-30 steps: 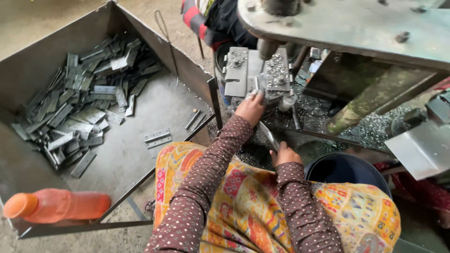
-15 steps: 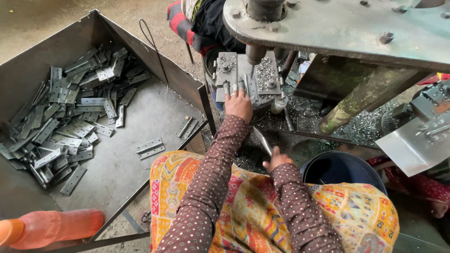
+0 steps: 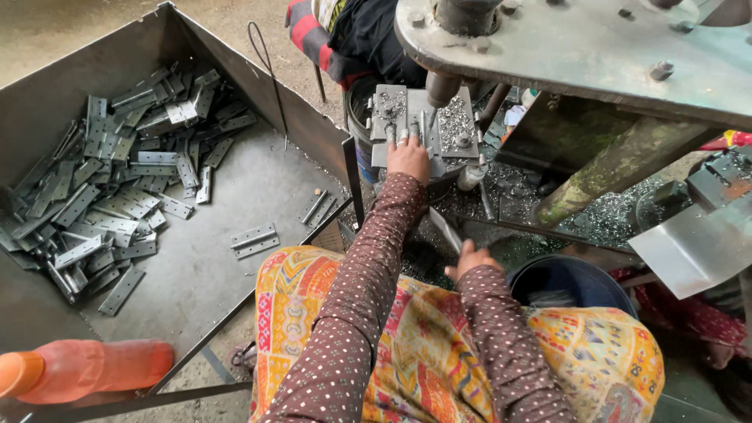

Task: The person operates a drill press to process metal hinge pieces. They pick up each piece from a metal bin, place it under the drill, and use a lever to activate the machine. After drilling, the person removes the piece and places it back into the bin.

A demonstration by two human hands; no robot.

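The person's left hand (image 3: 409, 157) reached forward, arm in a brown dotted sleeve, and rested on the steel jig block (image 3: 423, 129) under the press spindle (image 3: 443, 86). Its fingers (image 3: 403, 137) lay flat and slightly spread over a narrow metal strip (image 3: 424, 125) seated in the block; whether they pinched the strip or only pressed on it could not be told. The block's top was dusted with bright metal shavings, thickest on its right half.

The right hand (image 3: 468, 259) sat much lower, close to the person's lap, at the near end of a long flat metal bar (image 3: 445, 229) that slanted up toward the machine. Its fingers were curled inward and mostly hidden behind the knuckles, so their hold on the bar could not be made out.

Left of the person stood a large open metal bin (image 3: 235, 290) with a heap of grey hinge-like strips (image 3: 110, 196) piled in its far left part and a few loose pairs lying apart on its floor. An orange plastic bottle (image 3: 86, 366) lay on its side at the bin's near edge. A dark blue bucket (image 3: 576, 282) stood just right of the right hand, beside the patterned yellow cloth (image 3: 423, 352) over the person's knees. Another person's striped sleeve (image 3: 309, 31) showed beyond the machine.
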